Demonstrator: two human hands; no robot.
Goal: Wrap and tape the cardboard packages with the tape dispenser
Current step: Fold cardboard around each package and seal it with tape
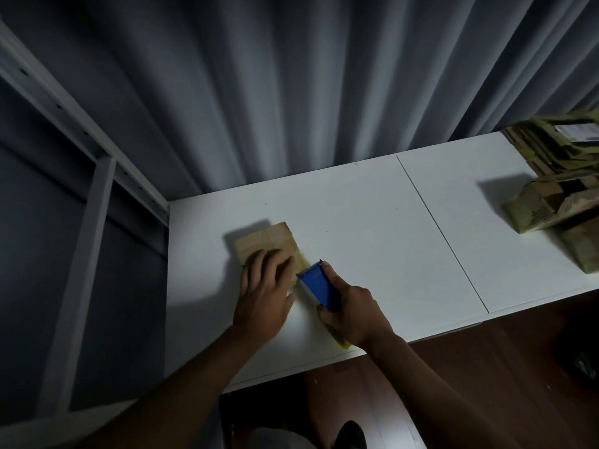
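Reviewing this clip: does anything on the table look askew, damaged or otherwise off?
Nothing is plainly damaged. The cardboard package lies flat under the left hand; the right hand grips the blue tape dispenser at its edge. The pile of packages at the table's right end is loosely heaped and tilted.

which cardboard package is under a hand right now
The flat tan cardboard package at the table's left, alone: the left hand presses on it. The other packages sit stacked untouched at the far right.
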